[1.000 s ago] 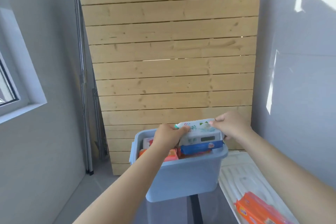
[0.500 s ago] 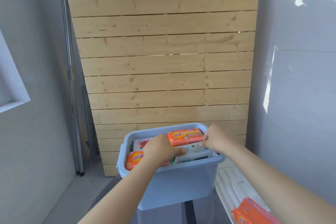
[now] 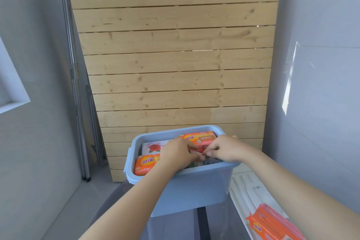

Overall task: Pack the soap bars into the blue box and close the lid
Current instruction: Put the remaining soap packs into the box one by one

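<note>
The blue box point(image 3: 192, 187) stands open on a dark glass table in front of me. Inside lie an orange soap pack point(image 3: 145, 163) at the front left, a white pack with a red flower point(image 3: 153, 147) behind it, and another orange pack point(image 3: 200, 137) at the back. My left hand point(image 3: 178, 155) and my right hand point(image 3: 225, 149) are both down in the box, fingertips together, pressing on a white soap pack point(image 3: 211, 160) that they mostly hide. The white lid point(image 3: 245, 187) lies flat to the right of the box.
An orange soap pack point(image 3: 272, 224) rests on the lid at the lower right. A wooden slat panel point(image 3: 173, 60) leans against the wall behind the box. Folded metal poles point(image 3: 78, 91) stand at the left. Grey walls close in on both sides.
Both hands lowered the white soap pack from above the rim down into the box. They then moved closer together on top of it. The view tilted down a little.
</note>
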`<action>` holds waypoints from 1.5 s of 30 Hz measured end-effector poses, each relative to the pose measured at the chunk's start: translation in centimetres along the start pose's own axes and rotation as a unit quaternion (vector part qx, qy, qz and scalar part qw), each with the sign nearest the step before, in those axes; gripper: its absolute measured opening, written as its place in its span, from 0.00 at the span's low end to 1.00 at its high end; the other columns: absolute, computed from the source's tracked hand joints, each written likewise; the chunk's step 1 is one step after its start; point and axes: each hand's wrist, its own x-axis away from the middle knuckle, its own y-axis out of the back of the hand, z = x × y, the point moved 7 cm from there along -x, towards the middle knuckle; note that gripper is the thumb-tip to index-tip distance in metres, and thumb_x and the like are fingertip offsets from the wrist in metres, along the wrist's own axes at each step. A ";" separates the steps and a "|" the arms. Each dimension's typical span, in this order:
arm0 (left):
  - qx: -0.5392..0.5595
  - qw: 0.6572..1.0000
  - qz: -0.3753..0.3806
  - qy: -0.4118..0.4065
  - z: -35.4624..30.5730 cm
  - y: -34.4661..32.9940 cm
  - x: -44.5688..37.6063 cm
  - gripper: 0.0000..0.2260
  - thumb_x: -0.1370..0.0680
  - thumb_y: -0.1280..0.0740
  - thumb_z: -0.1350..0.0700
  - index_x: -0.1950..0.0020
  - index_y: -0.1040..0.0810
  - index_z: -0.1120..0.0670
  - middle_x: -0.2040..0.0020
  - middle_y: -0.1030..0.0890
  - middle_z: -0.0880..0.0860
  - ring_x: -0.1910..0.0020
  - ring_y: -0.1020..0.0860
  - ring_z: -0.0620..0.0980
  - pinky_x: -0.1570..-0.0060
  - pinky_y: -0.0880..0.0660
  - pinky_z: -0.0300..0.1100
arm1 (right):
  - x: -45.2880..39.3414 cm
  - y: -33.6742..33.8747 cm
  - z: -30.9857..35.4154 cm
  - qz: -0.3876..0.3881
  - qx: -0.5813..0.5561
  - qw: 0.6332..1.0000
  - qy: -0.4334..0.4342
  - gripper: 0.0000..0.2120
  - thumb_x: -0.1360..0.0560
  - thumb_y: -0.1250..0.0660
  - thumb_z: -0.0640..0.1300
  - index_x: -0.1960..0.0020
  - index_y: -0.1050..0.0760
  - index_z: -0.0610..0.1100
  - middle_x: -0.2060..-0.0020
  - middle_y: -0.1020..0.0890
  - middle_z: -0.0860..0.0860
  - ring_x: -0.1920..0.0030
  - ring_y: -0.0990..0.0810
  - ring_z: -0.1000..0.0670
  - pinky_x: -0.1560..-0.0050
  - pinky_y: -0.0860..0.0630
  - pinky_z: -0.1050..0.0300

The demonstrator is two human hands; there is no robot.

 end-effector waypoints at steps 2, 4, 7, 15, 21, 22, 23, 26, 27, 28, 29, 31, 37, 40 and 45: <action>-0.088 0.996 0.008 -0.001 0.0 -0.2 -0.6 0.15 0.30 0.31 0.40 0.50 0.16 0.46 0.49 0.20 0.52 0.48 0.23 0.53 0.52 0.24 0.46 | -0.1 -0.1 0.1 0.010 0.012 1.000 0.002 0.13 0.22 0.42 0.50 0.46 0.20 0.61 0.42 0.21 0.53 0.41 0.35 0.44 0.39 0.36 0.53; -0.172 0.985 0.011 0.015 0.9 -0.3 -1.1 0.13 0.28 0.32 0.41 0.50 0.16 0.47 0.45 0.23 0.52 0.42 0.28 0.54 0.51 0.26 0.46 | -0.2 -0.4 0.3 0.034 0.043 0.998 0.008 0.14 0.22 0.42 0.48 0.43 0.22 0.60 0.40 0.23 0.52 0.40 0.37 0.44 0.40 0.35 0.54; -0.217 0.975 0.013 0.034 2.0 -0.4 -1.7 0.14 0.28 0.32 0.43 0.49 0.17 0.48 0.45 0.22 0.52 0.42 0.28 0.53 0.55 0.28 0.44 | -0.2 -0.8 0.9 0.084 0.077 0.993 0.030 0.15 0.22 0.42 0.47 0.40 0.23 0.57 0.38 0.22 0.53 0.39 0.29 0.48 0.41 0.32 0.57; 0.064 0.995 0.019 -0.080 1.7 -0.1 -0.8 0.10 0.22 0.39 0.51 0.50 0.17 0.46 0.52 0.16 0.45 0.52 0.23 0.45 0.52 0.27 0.37 | -0.7 -0.7 2.5 0.217 0.136 0.967 0.011 0.26 0.28 0.47 0.37 0.39 0.24 0.59 0.38 0.23 0.54 0.39 0.26 0.49 0.35 0.31 0.55; -0.053 0.987 0.133 -0.075 2.1 -1.4 -0.2 0.17 0.20 0.53 0.53 0.46 0.26 0.53 0.42 0.19 0.54 0.43 0.31 0.55 0.38 0.35 0.49 | -1.6 -2.0 1.4 0.221 0.053 0.973 -0.045 0.26 0.38 0.43 0.43 0.43 0.20 0.52 0.42 0.18 0.51 0.42 0.20 0.49 0.35 0.27 0.51; -0.069 0.985 0.146 -0.065 2.2 -1.5 -0.2 0.18 0.20 0.54 0.53 0.44 0.26 0.54 0.41 0.20 0.55 0.42 0.32 0.56 0.39 0.36 0.49 | -1.6 -2.0 1.4 0.219 0.024 0.974 -0.048 0.25 0.38 0.42 0.43 0.45 0.19 0.52 0.44 0.17 0.51 0.44 0.19 0.50 0.36 0.27 0.52; -0.082 0.983 0.157 -0.056 2.2 -1.6 -0.3 0.19 0.20 0.55 0.53 0.44 0.27 0.55 0.40 0.21 0.56 0.41 0.34 0.56 0.41 0.38 0.47 | -1.6 -1.9 1.3 0.216 -0.002 0.975 -0.056 0.22 0.37 0.41 0.44 0.45 0.18 0.51 0.45 0.17 0.52 0.45 0.19 0.51 0.36 0.26 0.53; -0.085 0.981 0.176 -0.021 2.1 -2.3 -0.7 0.20 0.19 0.57 0.54 0.42 0.27 0.57 0.38 0.22 0.55 0.42 0.36 0.54 0.50 0.46 0.43 | -1.9 -2.0 1.1 0.210 0.022 0.975 -0.076 0.16 0.30 0.37 0.49 0.45 0.19 0.49 0.46 0.16 0.52 0.47 0.18 0.51 0.38 0.24 0.54; -0.072 0.980 0.185 -0.014 2.0 -2.4 -0.8 0.21 0.20 0.57 0.54 0.41 0.26 0.56 0.39 0.22 0.54 0.42 0.36 0.54 0.50 0.46 0.43 | -2.1 -2.0 0.9 0.208 0.037 0.974 -0.084 0.16 0.29 0.36 0.50 0.44 0.19 0.49 0.47 0.16 0.51 0.47 0.18 0.51 0.39 0.23 0.54; -0.056 0.979 0.196 -0.019 1.9 -2.5 -0.8 0.22 0.20 0.57 0.54 0.40 0.25 0.54 0.40 0.20 0.52 0.43 0.36 0.52 0.50 0.45 0.43 | -2.0 -2.1 0.7 0.207 0.036 0.973 -0.093 0.16 0.29 0.36 0.50 0.44 0.19 0.48 0.47 0.16 0.50 0.48 0.17 0.50 0.41 0.23 0.53; -0.013 0.978 0.205 -0.022 2.1 -2.7 -0.7 0.22 0.21 0.56 0.53 0.41 0.23 0.50 0.43 0.18 0.49 0.45 0.34 0.48 0.49 0.42 0.43 | -2.0 -2.1 0.5 0.212 0.008 0.972 -0.102 0.16 0.29 0.36 0.49 0.44 0.19 0.47 0.47 0.15 0.49 0.50 0.17 0.49 0.41 0.22 0.54; 0.102 0.975 0.200 -0.005 2.8 -2.6 -0.4 0.23 0.22 0.55 0.50 0.44 0.21 0.44 0.51 0.15 0.45 0.47 0.31 0.43 0.46 0.35 0.42 | -1.7 -2.4 0.4 0.238 -0.080 0.961 -0.113 0.18 0.27 0.40 0.44 0.41 0.21 0.42 0.45 0.17 0.44 0.53 0.18 0.47 0.42 0.22 0.53; -0.039 0.977 0.210 -0.003 2.5 -2.8 -0.6 0.25 0.22 0.57 0.47 0.37 0.24 0.46 0.40 0.21 0.49 0.40 0.37 0.49 0.41 0.41 0.46 | -1.3 -4.3 0.4 0.340 -0.122 0.922 -0.140 0.18 0.24 0.50 0.46 0.56 0.21 0.48 0.66 0.14 0.52 0.67 0.18 0.54 0.60 0.23 0.62; -0.086 0.973 0.212 0.027 2.7 -2.7 -0.9 0.30 0.27 0.59 0.41 0.35 0.27 0.47 0.34 0.28 0.55 0.34 0.37 0.53 0.35 0.39 0.53 | -1.5 -4.5 0.6 0.319 -0.155 0.922 -0.152 0.18 0.23 0.52 0.45 0.59 0.24 0.48 0.74 0.16 0.54 0.75 0.20 0.58 0.70 0.25 0.69; 0.091 0.981 0.172 0.007 2.7 -2.6 -0.5 0.26 0.24 0.56 0.40 0.41 0.22 0.45 0.49 0.16 0.48 0.42 0.28 0.48 0.37 0.35 0.46 | -0.7 -3.2 0.9 0.263 -0.200 0.935 -0.130 0.21 0.23 0.51 0.49 0.38 0.27 0.45 0.48 0.16 0.44 0.56 0.18 0.48 0.46 0.23 0.56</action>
